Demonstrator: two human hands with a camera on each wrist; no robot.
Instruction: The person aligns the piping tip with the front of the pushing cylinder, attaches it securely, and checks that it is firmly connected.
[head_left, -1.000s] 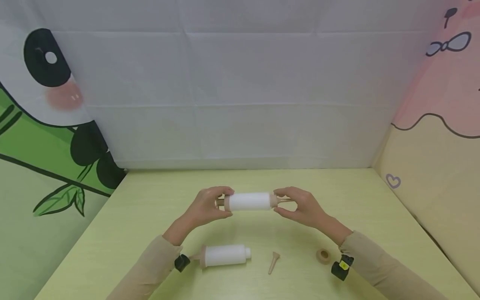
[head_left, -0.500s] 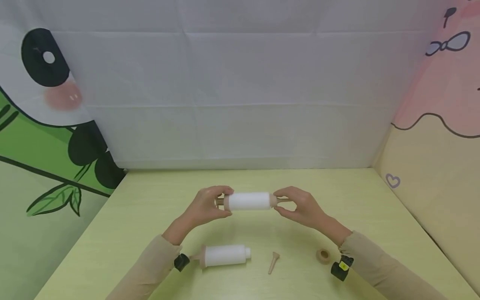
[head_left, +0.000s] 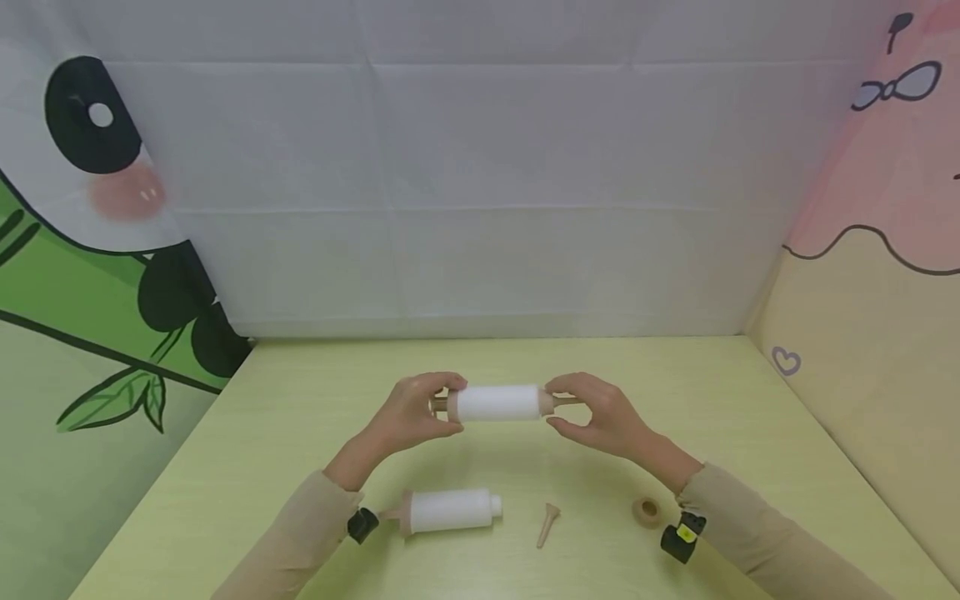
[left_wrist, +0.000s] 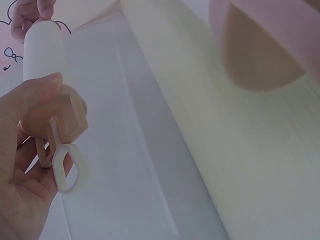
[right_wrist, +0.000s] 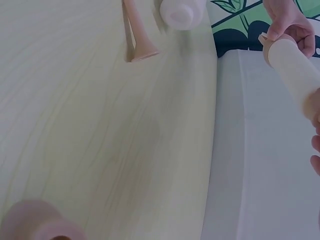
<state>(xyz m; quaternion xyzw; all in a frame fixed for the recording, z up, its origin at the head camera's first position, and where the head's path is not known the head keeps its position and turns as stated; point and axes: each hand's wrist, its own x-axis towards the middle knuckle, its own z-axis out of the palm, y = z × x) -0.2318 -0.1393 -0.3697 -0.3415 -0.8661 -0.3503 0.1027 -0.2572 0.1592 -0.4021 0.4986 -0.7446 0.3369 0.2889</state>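
Note:
A white syringe-like tube [head_left: 498,403] with tan end pieces lies level between both hands, above the table. My left hand [head_left: 412,408] grips its left end at the tan collar [left_wrist: 42,112]. In the left wrist view, open loops [left_wrist: 69,167] stick out behind that collar. My right hand [head_left: 600,412] holds the tan tapered cap [head_left: 547,403] at the other end between thumb and fingers. Nearer on the table lies a second white tube [head_left: 452,510], with a tan collar at its left and a narrow white neck at its right.
A small tan funnel-ended nozzle [head_left: 548,525] lies on the table [head_left: 300,467] right of the second tube. Farther right, beside my right wrist, sits a tan ring-shaped cap [head_left: 646,512]. A white sheet [head_left: 480,167] hangs behind, with cartoon-printed panels at both sides.
The tube and the left hand stay nearly in place. The right hand's fingers shift very slightly on the tapered cap. Nothing on the table has moved.

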